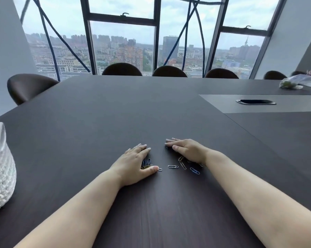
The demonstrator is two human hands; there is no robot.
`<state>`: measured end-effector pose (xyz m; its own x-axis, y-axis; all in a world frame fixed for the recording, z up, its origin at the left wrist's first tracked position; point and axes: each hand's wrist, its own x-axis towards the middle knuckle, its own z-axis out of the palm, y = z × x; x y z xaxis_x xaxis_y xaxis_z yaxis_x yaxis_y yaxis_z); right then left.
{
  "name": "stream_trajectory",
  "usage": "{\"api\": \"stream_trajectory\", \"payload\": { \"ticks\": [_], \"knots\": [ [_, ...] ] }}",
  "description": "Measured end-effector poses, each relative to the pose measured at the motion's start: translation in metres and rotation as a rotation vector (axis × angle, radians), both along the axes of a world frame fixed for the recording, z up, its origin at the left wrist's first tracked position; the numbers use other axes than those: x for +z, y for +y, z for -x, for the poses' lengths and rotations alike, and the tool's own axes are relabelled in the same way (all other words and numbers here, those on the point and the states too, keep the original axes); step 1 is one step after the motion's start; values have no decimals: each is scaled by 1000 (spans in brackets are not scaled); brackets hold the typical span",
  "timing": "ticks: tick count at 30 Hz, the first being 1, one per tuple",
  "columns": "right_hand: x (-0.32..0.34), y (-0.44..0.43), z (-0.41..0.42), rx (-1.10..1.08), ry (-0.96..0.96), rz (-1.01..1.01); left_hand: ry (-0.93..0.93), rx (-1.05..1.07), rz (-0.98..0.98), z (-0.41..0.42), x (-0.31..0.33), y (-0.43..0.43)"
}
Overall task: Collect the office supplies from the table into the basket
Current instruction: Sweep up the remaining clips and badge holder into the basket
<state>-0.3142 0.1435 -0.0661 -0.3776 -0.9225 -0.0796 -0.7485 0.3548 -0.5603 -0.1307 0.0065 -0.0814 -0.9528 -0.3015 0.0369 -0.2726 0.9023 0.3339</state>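
Paper clips point(173, 166) lie scattered on the dark wood-grain surface point(115, 113), in the near middle, between and partly under the person's two hands. The left hand point(135, 162) lies palm down with its fingers straight and pointing away. Its thumb stretches out to the right over a small cluster of blue and gold clips, and a small silver one sits just beside the thumb tip. The right hand point(187, 150) also lies flat, a little farther off, with its fingers angled to the left; a gold clip and a few others peek out from under its near edge. Neither hand's grip closes on anything: both are spread wide and rest on the surface. Both forearms are bare and reach in from the near edge. The loose clips between the hands are thin wire loops in silver, gold and blue, lying at different angles. A white woven basket point(2, 169) stands at the far left edge of the view, well apart from the clips. Dark chairs point(122, 69) line the far side below a tall window point(122, 42).
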Motion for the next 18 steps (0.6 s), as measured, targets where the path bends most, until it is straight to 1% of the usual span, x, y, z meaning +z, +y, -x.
{"api": "stream_trajectory", "payload": {
  "ticks": [2,3,4,5,6,7,9,10,11,12,15,16,18],
  "knots": [
    [7,26,-13,-56,-186,96,-2,-24,-20,-3,2,2],
    [10,39,-17,-117,-239,173,-4,-32,-29,-5,3,4],
    [13,52,-20,-186,-232,245,-6,-39,-35,-7,5,6],
    [13,64,-21,-248,-169,279,-9,-50,-37,-9,5,8],
    [12,74,-22,-286,-78,243,-13,-69,-36,-10,6,11],
    [9,81,-24,-281,18,138,-18,-94,-38,-11,6,14],
    [-3,86,-32,-218,186,-141,-28,-143,-39,-13,6,22],
    [-8,84,-36,-197,244,-214,-28,-157,-29,-13,6,25],
    [-11,79,-39,-194,268,-215,-25,-154,-3,-12,6,27],
    [-12,73,-41,-201,275,-170,-14,-125,44,-11,5,28],
    [-11,52,-44,-216,368,1,9,112,215,-8,5,31],
    [-10,47,-43,-232,396,44,1,188,238,-8,6,32],
    [-11,41,-44,-288,411,105,-18,247,253,-8,6,35]
  ]
}}
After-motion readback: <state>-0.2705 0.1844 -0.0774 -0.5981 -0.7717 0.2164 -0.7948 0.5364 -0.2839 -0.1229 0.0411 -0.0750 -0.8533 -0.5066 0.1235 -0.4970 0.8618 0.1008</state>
